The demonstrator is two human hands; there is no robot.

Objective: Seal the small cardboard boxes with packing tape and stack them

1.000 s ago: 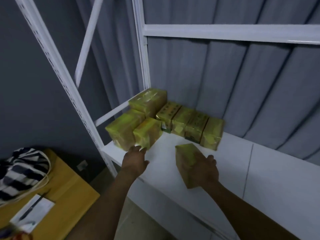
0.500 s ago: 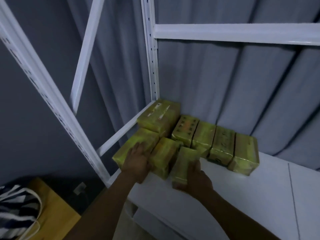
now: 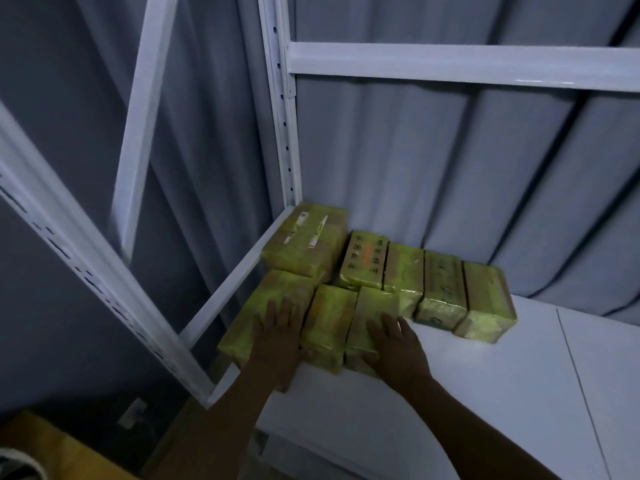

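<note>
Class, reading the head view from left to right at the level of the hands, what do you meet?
Front shelf post → left hand → middle front box → right hand → rightmost back box.

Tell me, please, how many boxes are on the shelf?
8 boxes: three in front, one large at back left, four in the back row. Others may be hidden.

Yellow-taped boxes (image 3: pixel 403 271): eight visible: four back row, three front, one at corner. Shelf (image 3: pixel 450 393): one.
</note>
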